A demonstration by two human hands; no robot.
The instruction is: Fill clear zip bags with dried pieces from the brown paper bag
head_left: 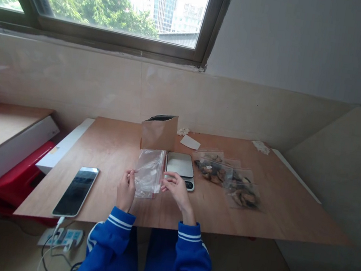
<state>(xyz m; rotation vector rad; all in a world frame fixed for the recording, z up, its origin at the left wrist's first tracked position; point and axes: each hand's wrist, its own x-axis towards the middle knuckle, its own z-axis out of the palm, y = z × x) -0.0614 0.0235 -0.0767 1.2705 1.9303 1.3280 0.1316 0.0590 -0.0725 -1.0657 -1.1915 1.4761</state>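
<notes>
A clear plastic zip bag [148, 171] with nothing visible inside is held over the table, its zip edge on the right. My left hand [126, 191] pinches the bag's left side between thumb and fingers. At the zip edge, the fingertips of my right hand [175, 189] are closed on the bag. Just behind that hand stands a kitchen scale [180, 164] with a bare metal plate; the hand hides part of its front. A brown paper pouch [158, 134] stands upright behind the bag, its top open.
Several filled zip bags [243, 193] of dark brown dried pieces lie right of the scale. A white card [190, 142] and crumpled white scraps [260, 147] lie toward the back. A phone [76, 192] on a charging cable is at left, above a power strip [63, 238].
</notes>
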